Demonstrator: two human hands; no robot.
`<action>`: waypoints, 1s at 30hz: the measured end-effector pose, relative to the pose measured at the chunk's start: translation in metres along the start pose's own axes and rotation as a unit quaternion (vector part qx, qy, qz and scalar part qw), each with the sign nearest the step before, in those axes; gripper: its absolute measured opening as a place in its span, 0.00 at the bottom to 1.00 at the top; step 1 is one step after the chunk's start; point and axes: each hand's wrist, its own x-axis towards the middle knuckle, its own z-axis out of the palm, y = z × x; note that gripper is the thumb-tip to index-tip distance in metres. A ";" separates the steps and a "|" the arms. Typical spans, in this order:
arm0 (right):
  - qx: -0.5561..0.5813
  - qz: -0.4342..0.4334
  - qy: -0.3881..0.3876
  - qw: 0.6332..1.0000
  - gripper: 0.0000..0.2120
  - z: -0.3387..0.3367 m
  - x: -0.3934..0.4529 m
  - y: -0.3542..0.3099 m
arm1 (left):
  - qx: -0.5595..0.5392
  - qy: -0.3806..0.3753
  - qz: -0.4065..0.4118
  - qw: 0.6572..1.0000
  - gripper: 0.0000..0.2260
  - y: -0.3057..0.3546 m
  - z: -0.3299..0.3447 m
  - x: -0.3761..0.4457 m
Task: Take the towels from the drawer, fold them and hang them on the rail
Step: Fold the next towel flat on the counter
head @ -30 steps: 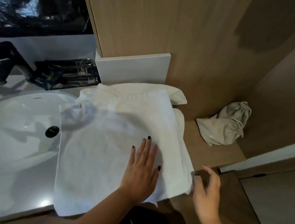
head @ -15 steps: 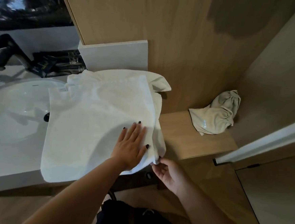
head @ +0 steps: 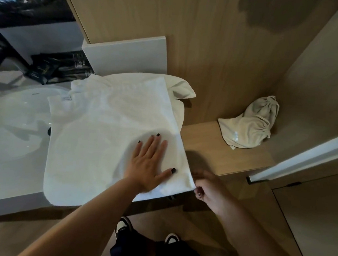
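A white towel [head: 103, 126] lies spread flat on the white vanity counter [head: 8, 184], partly over the sink basin, with a second layer of white cloth [head: 182, 88] showing under its far right corner. My left hand [head: 151, 162] presses flat on the towel's near right part, fingers straight. My right hand [head: 208, 186] pinches the towel's near right corner at the counter edge. No rail or drawer is in view.
The oval sink [head: 12, 125] with a dark faucet [head: 2, 54] is at left. Dark sachets [head: 59, 68] lie behind the towel. A beige drawstring bag [head: 249, 126] sits on the wooden ledge [head: 212, 151] at right. A white-edged door [head: 303, 158] stands far right.
My right hand came in from the right and took hold of the towel's near right corner. My left hand stayed pressed flat on the towel. The camera pulled back a little.
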 end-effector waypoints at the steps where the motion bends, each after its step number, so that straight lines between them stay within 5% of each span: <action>1: -0.021 -0.028 0.004 0.999 0.17 0.004 0.000 0.001 | 0.006 -0.002 0.001 1.000 0.39 0.000 0.001 0.000; 7: -0.075 -0.146 0.023 0.986 0.04 0.011 -0.004 0.008 | 0.013 0.004 0.002 1.000 0.41 0.000 0.005 0.002; 10: -0.168 -0.190 0.026 0.967 0.06 0.009 -0.004 0.013 | 0.011 0.003 0.001 1.000 0.39 -0.001 0.003 0.002; 19: -0.199 -0.205 -0.017 0.958 0.04 0.006 -0.012 0.021 | -0.019 -0.002 -0.004 1.000 0.37 0.002 -0.002 0.000; 23: -0.328 -0.265 0.122 0.899 0.10 0.000 -0.009 0.026 | -0.027 0.002 -0.001 1.000 0.37 0.003 -0.002 -0.001; 26: -0.196 -0.256 0.175 0.930 0.04 0.005 -0.012 0.034 | -0.029 0.006 0.000 1.000 0.37 0.002 -0.001 -0.001; 30: -0.025 -0.171 0.197 0.965 0.09 0.023 -0.011 0.038 | -0.028 -0.004 -0.001 1.000 0.35 0.003 -0.003 -0.002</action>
